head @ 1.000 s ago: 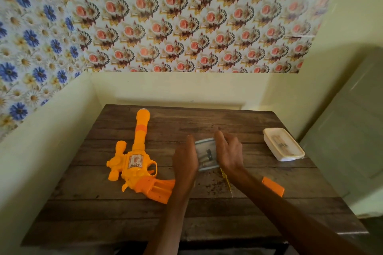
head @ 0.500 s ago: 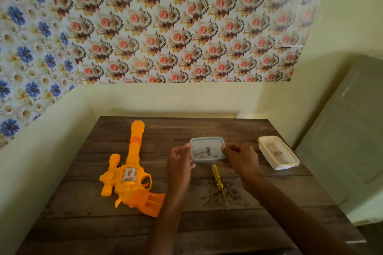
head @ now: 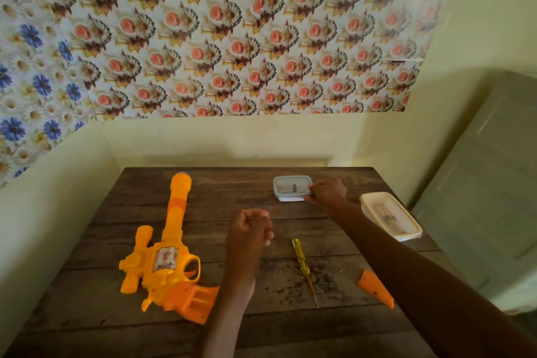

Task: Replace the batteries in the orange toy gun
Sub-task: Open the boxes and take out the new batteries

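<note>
Head view: an orange plastic toy gun (head: pixel 165 259) lies flat on the left half of a dark, weathered wooden table (head: pixel 232 192). Its long yellow-orange barrel points at the far edge and ends just short of it. A darker orange band rings the barrel about halfway along. A stubby scope-like piece sits on the gun's left side, and a small printed sticker covers the middle of the body beside the trigger guard. The darker orange grip points toward the near edge and shows open rectangular slots.

The left hand (head: pixel 250 229) hovers over the middle of the table, just right of the gun and apart from it. Its fingers are curled into a loose fist, with nothing visible inside. The right hand (head: pixel 328 192) reaches toward the far edge and pinches the near right corner of a small clear plastic box with a blue-rimmed lid (head: pixel 290 187). The contents of the box are too blurred to name.

A thin yellow-handled screwdriver (head: pixel 302 259) lies near the table's centre, tip toward the near edge, among scattered dark specks (head: pixel 325 282). A separate tapered orange plastic cover piece (head: pixel 376 288) lies toward the near right. A cream rectangular lidded plastic container (head: pixel 389 215) sits at the right edge.
</note>
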Demonstrator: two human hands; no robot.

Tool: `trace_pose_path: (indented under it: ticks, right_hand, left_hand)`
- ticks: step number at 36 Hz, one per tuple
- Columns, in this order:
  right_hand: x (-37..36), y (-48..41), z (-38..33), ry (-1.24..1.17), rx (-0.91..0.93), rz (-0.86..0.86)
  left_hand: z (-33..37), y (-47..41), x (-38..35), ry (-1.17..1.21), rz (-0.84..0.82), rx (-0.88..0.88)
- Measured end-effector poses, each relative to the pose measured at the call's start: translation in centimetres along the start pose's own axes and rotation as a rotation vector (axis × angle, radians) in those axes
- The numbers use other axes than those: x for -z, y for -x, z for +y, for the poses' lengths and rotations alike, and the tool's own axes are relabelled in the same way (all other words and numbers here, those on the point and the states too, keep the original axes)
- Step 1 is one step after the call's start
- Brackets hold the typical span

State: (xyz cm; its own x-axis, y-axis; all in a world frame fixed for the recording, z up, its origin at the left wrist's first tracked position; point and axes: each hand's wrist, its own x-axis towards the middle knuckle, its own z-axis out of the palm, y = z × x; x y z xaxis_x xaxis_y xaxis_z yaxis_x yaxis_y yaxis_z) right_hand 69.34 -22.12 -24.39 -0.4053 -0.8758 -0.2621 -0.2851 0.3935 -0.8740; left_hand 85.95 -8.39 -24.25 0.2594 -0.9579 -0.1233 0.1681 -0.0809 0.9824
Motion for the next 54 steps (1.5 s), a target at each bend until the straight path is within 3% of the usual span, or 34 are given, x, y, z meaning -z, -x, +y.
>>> trace_pose_path:
  ticks: [4, 8, 11, 15, 19, 22, 32, 37, 44, 51, 54]
  right_hand:
    - [0.4, 1.0, -0.1, 0.152, 0.027, -0.018]
    - [3.0, 3.9, 0.5, 0.307, 0.228, 0.037]
    - [6.0, 6.4, 1.4, 0.447, 0.432, 0.112]
    - [9.9, 7.0, 3.8, 0.651, 0.547, 0.306]
    - [13.7, 4.9, 6.1, 0.9, 0.221, 0.243]
    - [15.2, 2.7, 7.7, 0.816, 0.043, 0.086]
    - [15.9, 5.6, 7.0, 0.59, 0.2, 0.169]
    - [14.3, 10.3, 4.9, 0.516, 0.403, -0.04]
    - [11.0, 12.8, 3.5, 0.526, 0.719, -0.408]
    - [10.3, 13.5, 1.4, 0.622, 0.825, -0.68]
    - [10.3, 13.5, 0.7, 0.601, 0.794, -0.781]
  left_hand:
    - [-0.3, -0.1, 0.0, -0.013, -0.029, -0.015]
    - [-0.4, 0.4, -0.1, -0.036, -0.056, -0.049]
    - [-0.4, 0.8, -0.4, -0.069, -0.068, -0.051]
    - [-0.3, 1.3, -0.7, -0.108, -0.089, -0.06]
    - [-0.1, 2.1, -0.9, -0.099, -0.121, -0.03]
    - [0.1, 2.7, -1.4, -0.068, -0.133, 0.014]
    - [0.0, 2.8, -2.0, -0.095, -0.147, 0.032]
    - [0.5, 3.0, -2.3, 0.049, -0.184, 0.149]
    - [0.8, 3.2, -0.9, 0.343, -0.415, 0.618]
    - [1.5, 2.3, 2.5, 0.538, -0.647, 0.778]
    - [1.9, 2.6, 2.5, 0.566, -0.669, 0.772]
